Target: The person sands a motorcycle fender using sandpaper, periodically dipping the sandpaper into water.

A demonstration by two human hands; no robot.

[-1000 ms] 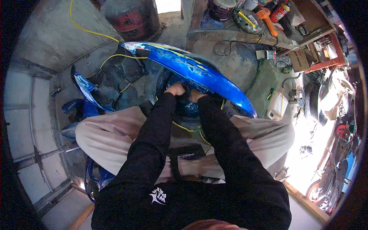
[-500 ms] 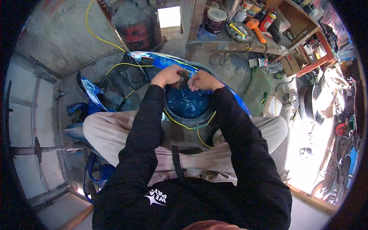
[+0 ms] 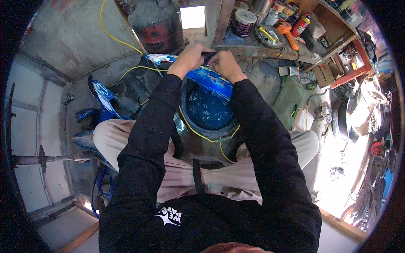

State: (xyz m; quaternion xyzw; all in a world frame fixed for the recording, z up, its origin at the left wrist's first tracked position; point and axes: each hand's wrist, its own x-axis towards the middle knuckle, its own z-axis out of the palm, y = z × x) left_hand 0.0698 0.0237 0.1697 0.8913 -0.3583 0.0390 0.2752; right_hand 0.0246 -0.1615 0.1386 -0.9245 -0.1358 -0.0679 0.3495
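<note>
Both of my hands are raised together over a long blue motorcycle body panel (image 3: pixel 213 84) with worn white and yellow patches, lying across a round dark basin (image 3: pixel 206 114) of bluish, wet-looking liquid. My left hand (image 3: pixel 190 61) is closed on a small dark pad (image 3: pixel 208 56), perhaps sandpaper or cloth; I cannot make out which. My right hand (image 3: pixel 225 65) is curled against the same dark pad, its fingertips partly hidden. A yellow hose or cord (image 3: pixel 198 135) loops round the basin's front, between my crossed legs.
More blue panels (image 3: pixel 103 97) lie at my left beside a white wall. A dark drum (image 3: pixel 156 29) stands behind. A wooden shelf (image 3: pixel 253 52) at back right holds cans, an orange heat gun (image 3: pixel 289 36) and a spray can (image 3: pixel 300 25). Assorted parts (image 3: pixel 363 105) crowd the right side.
My hands have risen from inside the basin to above the panel's upper edge, moving forward, away from my body, with the dark pad. More of the basin's liquid now shows.
</note>
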